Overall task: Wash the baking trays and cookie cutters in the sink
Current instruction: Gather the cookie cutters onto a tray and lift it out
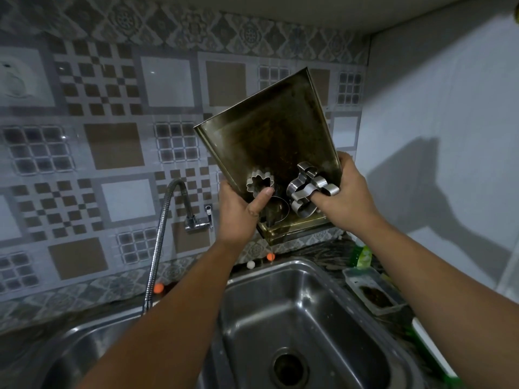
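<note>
Baking tray — dark, stained, tilted steeply — is held up in the air above the sink, its lower corner pointing down toward the basin. Both hands carry it: the left hand grips the lower left edge with its thumb pressed over a fluted round cookie cutter, and the right hand grips the lower right edge with a finger hooked through a larger shaped cutter. A third, rounded cutter sits lower on the tray between the hands. So the fingers of each hand are curled, clamping tray and cutter together.

Judging by this, the washing itself has not begun: the basin looks dry and no water runs from the flexible faucet, whose valve sits on the tiled wall. The step in hand is bringing the load to the sink.

Next, the tray should be lowered into the basin gently — the loose cutters may slide off the slope — and one hand freed to open the valve.
</note>
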